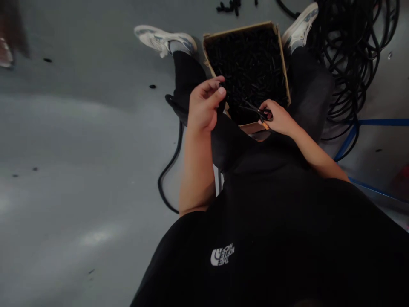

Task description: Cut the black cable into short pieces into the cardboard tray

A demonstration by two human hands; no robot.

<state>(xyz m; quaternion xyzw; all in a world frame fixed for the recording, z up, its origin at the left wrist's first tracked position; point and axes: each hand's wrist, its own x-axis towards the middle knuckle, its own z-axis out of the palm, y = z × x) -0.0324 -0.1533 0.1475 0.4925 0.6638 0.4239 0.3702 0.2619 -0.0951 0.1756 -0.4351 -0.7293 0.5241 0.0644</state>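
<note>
My left hand (206, 102) is closed in a pinch above the left edge of a cardboard box (288, 85), with the end of a black hose or cord between thumb and fingers. Scissors (255, 109) with dark blades and an orange part on the handle are in my right hand (276, 117), over the box's near right part. Their blades point left toward my left hand, apart from it. Many short black pieces (252, 59) fill the box, which stands between my feet.
A heap of coiled black hose (348, 64) lies at the right. One black hose (172, 162) curves along the floor left of my leg. Small black pieces (230, 7) lie beyond the box. Blue strips (383, 122) cross the right side.
</note>
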